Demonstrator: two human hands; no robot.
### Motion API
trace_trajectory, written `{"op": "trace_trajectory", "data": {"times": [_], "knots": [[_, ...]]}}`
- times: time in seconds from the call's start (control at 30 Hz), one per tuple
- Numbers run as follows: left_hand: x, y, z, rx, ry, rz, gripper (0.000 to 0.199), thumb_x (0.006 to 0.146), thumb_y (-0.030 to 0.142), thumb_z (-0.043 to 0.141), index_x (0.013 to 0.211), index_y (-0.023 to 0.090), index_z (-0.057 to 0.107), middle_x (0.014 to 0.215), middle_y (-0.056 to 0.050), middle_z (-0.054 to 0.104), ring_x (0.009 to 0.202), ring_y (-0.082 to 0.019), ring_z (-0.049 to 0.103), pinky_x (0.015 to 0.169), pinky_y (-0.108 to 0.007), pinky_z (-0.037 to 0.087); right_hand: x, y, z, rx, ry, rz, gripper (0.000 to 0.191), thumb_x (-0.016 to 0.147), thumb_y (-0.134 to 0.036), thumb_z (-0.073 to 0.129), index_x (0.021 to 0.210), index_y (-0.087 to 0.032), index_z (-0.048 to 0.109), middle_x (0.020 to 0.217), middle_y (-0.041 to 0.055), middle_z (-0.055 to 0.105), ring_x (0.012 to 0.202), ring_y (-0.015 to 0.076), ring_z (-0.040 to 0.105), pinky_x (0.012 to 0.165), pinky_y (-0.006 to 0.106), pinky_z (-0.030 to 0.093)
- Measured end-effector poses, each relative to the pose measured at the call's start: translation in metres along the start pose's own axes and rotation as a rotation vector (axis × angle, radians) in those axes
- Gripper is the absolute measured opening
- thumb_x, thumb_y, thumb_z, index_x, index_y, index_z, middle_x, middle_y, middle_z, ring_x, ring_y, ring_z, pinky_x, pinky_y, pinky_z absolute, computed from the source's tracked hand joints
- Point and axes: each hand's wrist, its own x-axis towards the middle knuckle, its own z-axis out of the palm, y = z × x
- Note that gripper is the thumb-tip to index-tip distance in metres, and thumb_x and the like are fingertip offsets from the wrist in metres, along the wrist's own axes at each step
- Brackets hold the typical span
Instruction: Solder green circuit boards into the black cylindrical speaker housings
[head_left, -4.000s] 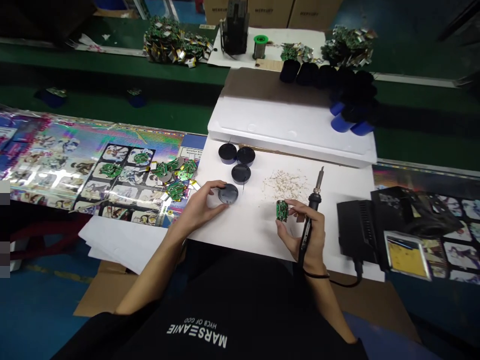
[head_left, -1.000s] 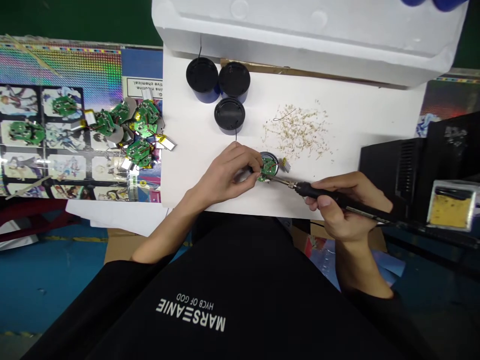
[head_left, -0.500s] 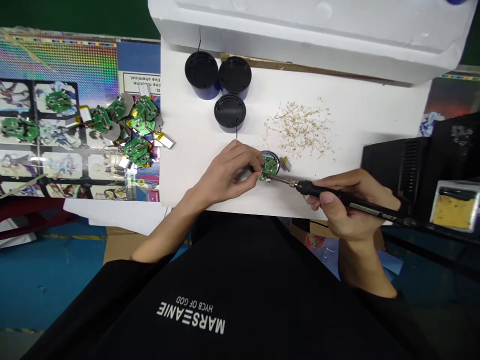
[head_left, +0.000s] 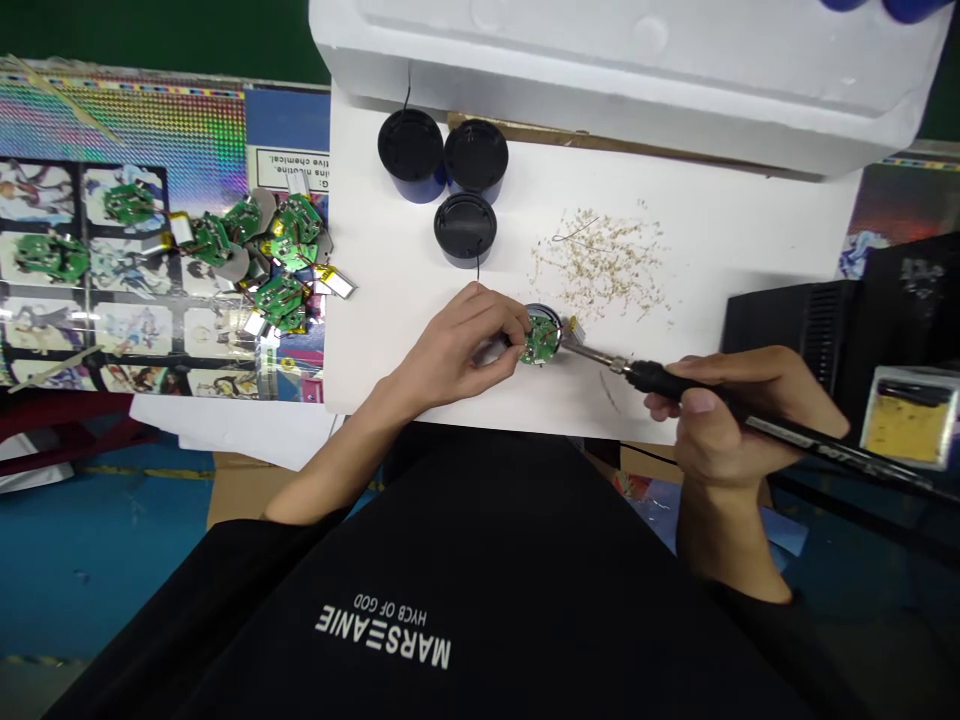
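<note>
White-topped desk (head_left: pixel 375 310) carries the work; long white foam block (head_left: pixel 600 70) along its far edge. Heap of loose green circuit boards with silver cells (head_left: pixel 281 300) well left; black boxy vented unit (head_left: pixel 787 320) well right. Black soldering iron with a slim metal shaft (head_left: pixel 660 380): long axis slants from near right up to the left, shaft end toward the centre. Right hand (head_left: pixel 739 450) is wrapped around its handle, thumb on the near side. Left hand (head_left: pixel 450 340) is low over the desk, thumb and index curled close together; can't tell what, if anything, is pinched between them. Three dark blue cups with black round tops (head_left: pixel 465 228) stand beyond that hand. Key relation: small round green circuit board (head_left: pixel 541 342) sits in a round black-rimmed housing (head_left: pixel 555 312) between the hands, left hand far nearer, its fingertips overlapping the board's left edge. Right hand is well apart to the right; only the iron's shaft spans that gap, ending just beside the board's right edge. Contact there: can't tell. Small silver pouch cell (head_left: pixel 576 328) lies just right of the housing, beyond the shaft end.
</note>
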Motion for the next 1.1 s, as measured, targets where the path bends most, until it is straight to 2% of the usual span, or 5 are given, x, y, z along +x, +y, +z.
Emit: {"op": "trace_trajectory", "data": {"times": [0.1, 0.23, 0.47, 0.87, 1.1], "knots": [[-0.001, -0.001, 0.0, 0.007, -0.001, 0.016, 0.007, 0.096, 0.016, 0.062, 0.095, 0.023, 0.063, 0.106, -0.007, 0.076, 0.101, -0.024, 0.07, 0.095, -0.043, 0.05, 0.001, -0.005, 0.01, 0.065, 0.168, -0.068, 0.025, 0.09, -0.048, 0.082, 0.091, -0.023, 0.078, 0.065, -0.0008, 0.069, 0.046, 0.0187, 0.068, 0.035, 0.029, 0.047], [-0.001, 0.0, -0.001, 0.029, -0.02, -0.007, 0.005, 0.096, 0.018, 0.063, 0.095, 0.023, 0.063, 0.107, -0.007, 0.077, 0.101, -0.024, 0.07, 0.096, -0.043, 0.049, -0.006, -0.014, 0.029, 0.226, 0.088, -0.063, 0.026, 0.102, -0.044, 0.069, 0.121, -0.028, 0.072, 0.089, 0.0025, 0.081, 0.059, 0.0214, 0.077, 0.038, 0.029, 0.053], [0.0, 0.001, -0.005, 0.046, -0.037, 0.012, 0.005, 0.101, 0.024, 0.062, 0.097, 0.022, 0.065, 0.105, -0.008, 0.077, 0.105, -0.024, 0.07, 0.097, -0.041, 0.049, -0.02, -0.008, 0.058, -0.056, -0.236, -0.321, 0.038, 0.094, -0.014, 0.077, 0.128, -0.026, 0.067, 0.119, 0.0101, 0.078, 0.112, 0.0295, 0.076, 0.097, 0.049, 0.065], [0.012, 0.0, -0.026, 0.227, -0.251, 0.142, 0.019, 0.108, 0.031, 0.058, 0.109, 0.022, 0.074, 0.12, -0.011, 0.076, 0.111, -0.026, 0.065, 0.096, -0.044, 0.049, -0.004, 0.001, 0.053, -0.09, -0.298, -0.38, 0.028, 0.102, -0.021, 0.067, 0.13, -0.028, 0.068, 0.116, 0.0084, 0.075, 0.108, 0.0267, 0.072, 0.092, 0.044, 0.063], [0.026, 0.008, -0.036, 0.34, -0.354, 0.226, 0.025, 0.11, 0.033, 0.053, 0.109, 0.022, 0.075, 0.118, -0.011, 0.076, 0.103, -0.025, 0.061, 0.093, -0.041, 0.049, -0.03, -0.017, 0.033, 0.228, 0.073, -0.046, 0.031, 0.103, -0.05, 0.06, 0.124, -0.029, 0.068, 0.093, 0.0057, 0.067, 0.065, 0.0208, 0.067, 0.052, 0.036, 0.055]]}}
